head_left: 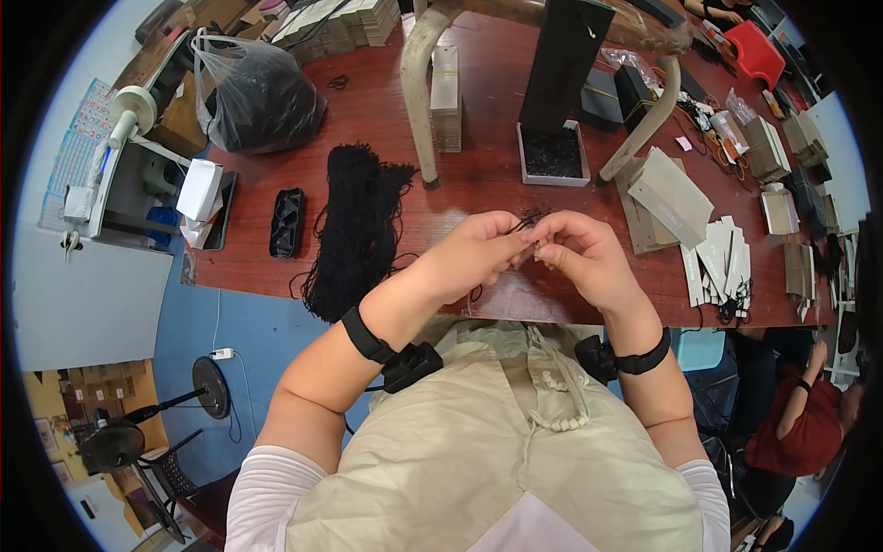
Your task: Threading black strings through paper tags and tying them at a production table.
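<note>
1. Frame centre, just above the near desk edge: left hand [478, 247] and right hand [575, 253] meet fingertip to fingertip. Both grips narrow, pinched on a thin black string [529, 221]; a short loop sticks up betw. the thumbs.
2. Handling (judgement): string v. light, limp, no stiffness; prob. frays and slips if held loosely. Best taken by fingertip pinch close to the working end, both hands near each other so it stays taut.
3. Bulk supply: big hank of black cord [354, 225] lies on the desk [478, 83], left of centre, tail hanging over the near edge.
4. Containers:
   - shallow white tray [553, 155], upper centre, filled w. black bits, prob. cut string pieces; can't tell exactly.
   - clear plastic bag [258, 92], upper left, full of dark material, mouth bunched.
   - small black moulded tray [287, 222], left of hank; contents not readable.
5. Right side of frame: stacks of grey card tags [722, 258], some w. black strings attached.
</note>
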The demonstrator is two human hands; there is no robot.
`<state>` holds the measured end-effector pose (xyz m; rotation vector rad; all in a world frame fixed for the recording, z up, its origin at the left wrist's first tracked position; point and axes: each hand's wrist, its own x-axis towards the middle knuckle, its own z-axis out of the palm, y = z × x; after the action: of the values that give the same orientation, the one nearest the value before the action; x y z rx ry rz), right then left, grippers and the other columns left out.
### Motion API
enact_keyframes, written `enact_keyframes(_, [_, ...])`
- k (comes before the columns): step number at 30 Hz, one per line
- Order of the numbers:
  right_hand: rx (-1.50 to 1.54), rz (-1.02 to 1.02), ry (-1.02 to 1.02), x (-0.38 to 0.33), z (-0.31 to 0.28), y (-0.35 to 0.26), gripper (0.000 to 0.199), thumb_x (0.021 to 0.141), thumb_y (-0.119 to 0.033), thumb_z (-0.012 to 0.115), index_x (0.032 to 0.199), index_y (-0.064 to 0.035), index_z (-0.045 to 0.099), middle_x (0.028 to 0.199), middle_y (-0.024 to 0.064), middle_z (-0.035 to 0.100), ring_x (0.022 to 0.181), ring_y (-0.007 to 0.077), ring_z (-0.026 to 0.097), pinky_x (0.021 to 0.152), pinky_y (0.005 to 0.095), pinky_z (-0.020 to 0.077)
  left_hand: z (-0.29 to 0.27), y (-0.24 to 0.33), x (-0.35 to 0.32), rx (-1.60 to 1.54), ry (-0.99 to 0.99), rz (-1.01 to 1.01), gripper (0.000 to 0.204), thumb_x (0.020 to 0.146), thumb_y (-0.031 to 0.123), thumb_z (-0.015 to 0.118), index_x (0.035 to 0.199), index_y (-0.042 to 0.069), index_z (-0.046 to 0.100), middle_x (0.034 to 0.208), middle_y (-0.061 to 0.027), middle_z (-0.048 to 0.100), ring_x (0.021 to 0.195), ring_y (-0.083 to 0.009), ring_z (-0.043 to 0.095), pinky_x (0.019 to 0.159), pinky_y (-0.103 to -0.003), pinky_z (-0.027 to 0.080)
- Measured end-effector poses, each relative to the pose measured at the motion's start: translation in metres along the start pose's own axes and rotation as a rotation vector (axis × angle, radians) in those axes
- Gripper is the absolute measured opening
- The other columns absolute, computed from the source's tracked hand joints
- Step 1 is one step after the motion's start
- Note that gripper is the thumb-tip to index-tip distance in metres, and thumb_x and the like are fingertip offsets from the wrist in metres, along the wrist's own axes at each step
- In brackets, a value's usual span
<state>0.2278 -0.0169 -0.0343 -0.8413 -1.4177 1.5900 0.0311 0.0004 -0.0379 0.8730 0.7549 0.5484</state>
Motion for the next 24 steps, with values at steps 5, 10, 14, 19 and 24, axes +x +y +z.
enact_keyframes(5, [-0.06,0.069,-0.008,0.0,-0.007,0.001,0.013,0.084,0.003,0.059,0.095,-0.0022,0.064,0.089,0.0027,0.064,0.073,0.0096,0.057,0.064,0.0223,0.0461,0.0,0.002,-0.002,0.11,-0.009,-0.003,0.017,0.093,0.024,0.057,0.094,0.007,0.055,0.075,0.0066,0.045,0.055,0.0003,0.03,0.046,-0.018,0.022])
enact_keyframes(10, [-0.641,-0.335,0.027,0.002,-0.008,-0.014,0.011,0.074,0.005,0.063,0.081,-0.0038,0.065,0.084,0.007,0.064,0.071,0.0197,0.062,0.062,0.0285,0.0494,-0.001,0.001,0.002,0.379,0.096,0.197,0.016,0.092,0.02,0.059,0.091,0.005,0.056,0.075,0.0047,0.05,0.061,0.0001,0.039,0.05,-0.018,0.031])
enact_keyframes(14, [-0.998,-0.571,0.106,-0.002,-0.002,-0.02,0.015,0.069,0.005,0.064,0.08,-0.0042,0.065,0.081,0.0099,0.064,0.074,0.026,0.064,0.064,0.0331,0.0517,0.007,0.009,-0.007,0.706,0.291,0.309,0.014,0.091,0.015,0.059,0.088,0.002,0.056,0.077,0.0044,0.054,0.065,-0.0005,0.043,0.055,-0.019,0.037])
enact_keyframes(19, [-0.97,-0.62,0.204,-0.004,0.015,-0.012,0.014,0.071,0.004,0.064,0.083,-0.0031,0.065,0.082,0.0106,0.066,0.073,0.0267,0.065,0.064,0.0325,0.052,0.009,-0.004,-0.001,0.563,0.387,0.394,0.013,0.091,0.014,0.059,0.088,0.002,0.055,0.075,0.0055,0.053,0.065,0.0001,0.042,0.055,-0.018,0.036])
enact_keyframes(24, [-0.803,-0.537,0.262,-0.001,0.022,-0.012,0.011,0.073,0.0,0.067,0.083,-0.0015,0.065,0.082,0.0112,0.067,0.072,0.0255,0.065,0.064,0.0311,0.0519,0.01,-0.003,-0.003,0.527,0.406,0.47,0.013,0.091,0.013,0.059,0.088,0.002,0.054,0.076,0.0052,0.053,0.067,0.0,0.042,0.056,-0.018,0.036])
